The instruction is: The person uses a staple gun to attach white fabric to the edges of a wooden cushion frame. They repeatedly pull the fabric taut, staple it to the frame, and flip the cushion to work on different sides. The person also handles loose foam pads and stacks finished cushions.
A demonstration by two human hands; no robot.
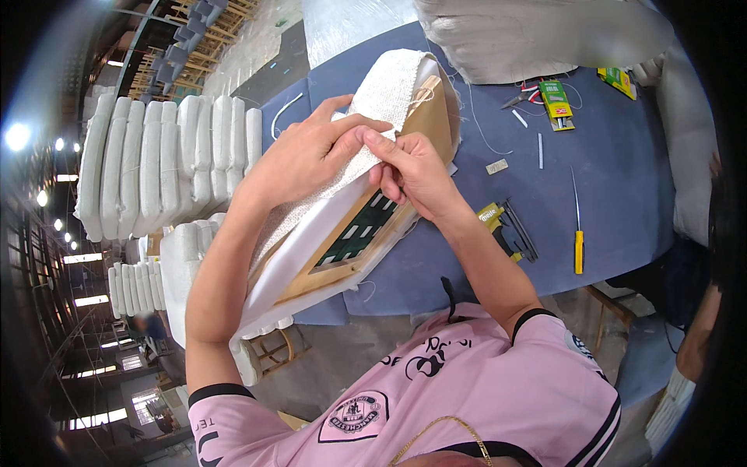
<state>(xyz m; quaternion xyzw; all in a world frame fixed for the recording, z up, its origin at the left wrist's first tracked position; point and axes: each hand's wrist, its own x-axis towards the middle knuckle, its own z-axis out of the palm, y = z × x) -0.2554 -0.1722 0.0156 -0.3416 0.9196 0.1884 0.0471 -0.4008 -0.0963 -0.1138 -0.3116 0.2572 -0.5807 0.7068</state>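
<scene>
A padded seat with white foam (288, 268), a wooden frame (327, 289) and dark green webbing (354, 233) stands tilted on a blue-covered table. White woven fabric (393, 82) wraps over its upper side. My left hand (307, 152) lies over the fabric from the left, thumb and fingers closed on its edge. Meeting it there, my right hand (416, 171) pinches the same fabric edge between thumb and fingers, its other fingers curled by the frame. A loose loop of string (424, 95) shows near the frame's far end.
On the blue table (622, 194) to the right lie a staple gun (510, 231), a yellow-handled screwdriver (578, 249), red-handled pliers (529, 95), green-yellow boxes (555, 101) and white strips (541, 152). White cushions (167, 163) stand stacked at left. Another person's arm (698, 335) shows at the right edge.
</scene>
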